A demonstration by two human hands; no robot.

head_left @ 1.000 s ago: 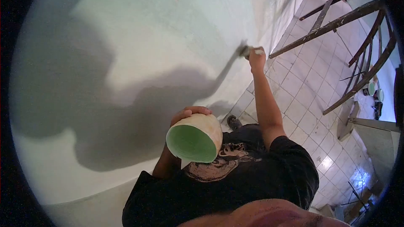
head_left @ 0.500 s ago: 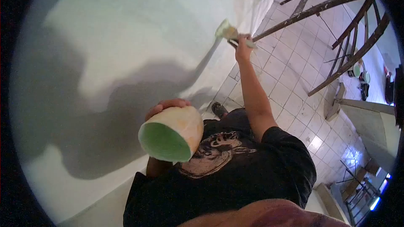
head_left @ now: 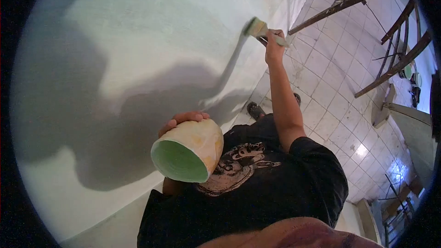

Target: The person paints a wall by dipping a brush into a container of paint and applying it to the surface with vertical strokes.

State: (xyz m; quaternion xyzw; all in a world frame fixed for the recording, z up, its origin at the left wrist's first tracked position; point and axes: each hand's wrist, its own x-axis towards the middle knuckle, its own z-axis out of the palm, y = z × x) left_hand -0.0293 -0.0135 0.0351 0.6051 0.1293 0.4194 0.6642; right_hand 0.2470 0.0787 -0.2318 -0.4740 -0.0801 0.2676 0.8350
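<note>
My left hand is wrapped round the far side of a paint container, held tilted in front of my chest. Pale green paint coats its inside, and its outer wall is smeared cream and yellowish. With my right arm stretched out, my right hand grips the handle of a wide paintbrush. The brush's dark green bristle end is at the pale wall; shadow makes the contact hard to judge. Part of the left hand is hidden behind the container.
A paint-spotted wooden ladder stands at the upper right on the tiled floor. Beyond it are small green-stained containers. My shoes show below, and a pale slab-like ledge is at the right.
My right hand and the brush have shifted slightly right, and the bristles have turned and darkened in view. The view has shifted a little; the container stays in my left hand.
</note>
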